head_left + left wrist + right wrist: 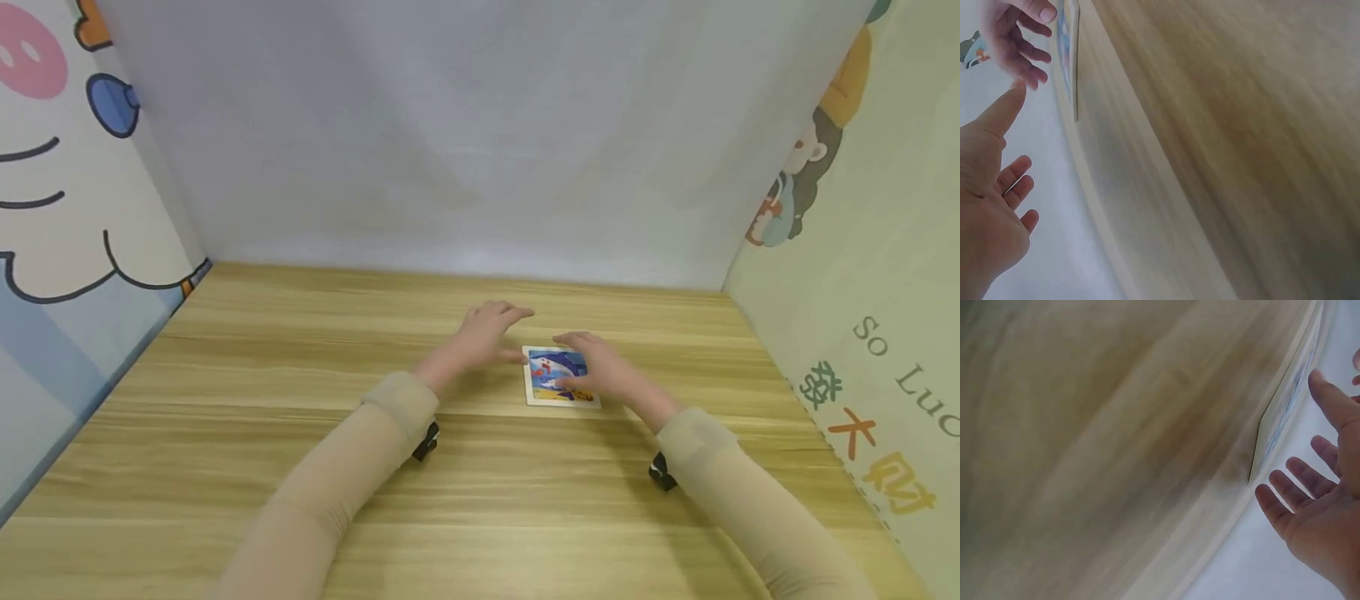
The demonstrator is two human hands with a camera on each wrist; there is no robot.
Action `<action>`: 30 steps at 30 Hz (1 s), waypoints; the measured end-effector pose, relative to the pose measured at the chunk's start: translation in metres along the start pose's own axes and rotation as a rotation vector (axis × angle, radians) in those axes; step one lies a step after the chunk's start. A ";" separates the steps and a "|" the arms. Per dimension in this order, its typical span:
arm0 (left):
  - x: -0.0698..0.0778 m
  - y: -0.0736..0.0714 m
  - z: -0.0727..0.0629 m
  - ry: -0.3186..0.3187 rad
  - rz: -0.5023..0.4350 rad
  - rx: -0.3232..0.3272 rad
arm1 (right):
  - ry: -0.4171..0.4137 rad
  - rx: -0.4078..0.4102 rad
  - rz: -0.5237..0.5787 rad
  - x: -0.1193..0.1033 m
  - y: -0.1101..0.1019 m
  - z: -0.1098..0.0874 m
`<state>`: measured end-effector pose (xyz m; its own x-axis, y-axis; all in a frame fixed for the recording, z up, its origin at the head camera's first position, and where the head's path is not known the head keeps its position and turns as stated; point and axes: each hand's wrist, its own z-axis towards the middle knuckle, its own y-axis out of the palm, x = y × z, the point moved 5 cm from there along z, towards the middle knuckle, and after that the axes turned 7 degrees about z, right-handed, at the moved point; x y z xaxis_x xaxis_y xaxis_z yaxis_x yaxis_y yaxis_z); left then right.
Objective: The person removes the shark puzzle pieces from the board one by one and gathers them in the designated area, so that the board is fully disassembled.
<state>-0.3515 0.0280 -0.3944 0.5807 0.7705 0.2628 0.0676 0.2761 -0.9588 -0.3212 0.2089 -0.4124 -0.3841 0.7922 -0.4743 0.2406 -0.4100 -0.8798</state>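
Card (550,367) apparently beneath right fingers (582,340).

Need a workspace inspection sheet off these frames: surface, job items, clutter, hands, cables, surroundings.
Surface: wood-grain table.
Job's things: one picture board, white border, sea-animal image, lying flat, face up, partly hidden by the right hand.
Clutter: nothing seen.
Hands: left hand open, thumb near the board's left edge; right hand open, over its right part. Contact unclear for both.
Cables: nothing seen.
Surroundings: pale back sheet; cartoon-printed left panel; right panel with figures and lettering.
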 end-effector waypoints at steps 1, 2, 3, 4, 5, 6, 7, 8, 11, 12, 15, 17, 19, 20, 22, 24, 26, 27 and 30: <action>0.001 0.002 0.002 0.000 -0.004 -0.014 | -0.005 -0.001 -0.007 0.000 0.001 0.000; 0.002 0.004 0.003 0.001 -0.006 -0.029 | -0.012 -0.003 -0.014 -0.001 0.002 0.001; 0.002 0.006 0.004 0.000 -0.005 -0.046 | -0.018 -0.006 -0.024 -0.001 0.002 0.001; 0.003 0.008 0.005 -0.002 -0.007 -0.061 | -0.025 -0.010 -0.038 -0.001 0.003 0.001; 0.003 0.011 0.006 -0.005 -0.008 -0.074 | -0.030 -0.013 -0.048 -0.001 0.003 0.001; 0.003 0.013 0.007 -0.009 -0.008 -0.089 | -0.033 -0.017 -0.058 -0.001 0.004 0.001; 0.003 0.016 0.008 -0.012 -0.008 -0.101 | -0.038 -0.022 -0.068 -0.001 0.004 0.001; 0.003 0.018 0.008 -0.017 -0.005 -0.111 | -0.043 -0.026 -0.075 -0.001 0.005 0.001; 0.003 0.022 0.009 -0.029 0.002 -0.133 | -0.051 -0.046 -0.093 -0.002 0.005 0.001; 0.003 0.023 0.009 -0.032 0.004 -0.141 | -0.056 -0.051 -0.099 -0.002 0.006 0.001; 0.004 0.026 0.009 -0.028 0.013 -0.153 | -0.067 -0.060 -0.099 -0.003 0.005 0.001; 0.004 0.027 0.010 -0.025 0.014 -0.162 | -0.077 -0.061 -0.098 -0.003 0.005 0.001; 0.004 0.029 0.011 -0.021 0.010 -0.169 | -0.083 -0.060 -0.085 -0.004 0.004 0.000; 0.004 0.029 0.011 -0.019 0.008 -0.172 | -0.085 -0.060 -0.077 -0.003 0.003 -0.001; 0.004 0.030 0.012 -0.014 -0.005 -0.175 | -0.094 -0.057 -0.066 -0.003 0.002 -0.001; 0.004 0.031 0.014 -0.008 -0.018 -0.178 | -0.091 -0.052 -0.048 -0.001 0.001 -0.001; 0.003 0.031 0.015 -0.006 -0.032 -0.183 | -0.076 -0.044 -0.029 0.002 0.001 0.001; 0.003 0.032 0.015 -0.005 -0.037 -0.186 | -0.071 -0.039 -0.024 0.003 0.001 0.001; 0.002 0.032 0.017 -0.015 -0.064 -0.193 | -0.040 -0.014 0.015 0.005 0.002 0.003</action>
<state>-0.3622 0.0477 -0.4228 0.5584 0.7635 0.3245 0.2591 0.2110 -0.9425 -0.3252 0.2107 -0.4165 -0.4159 0.7670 -0.4886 0.2594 -0.4149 -0.8721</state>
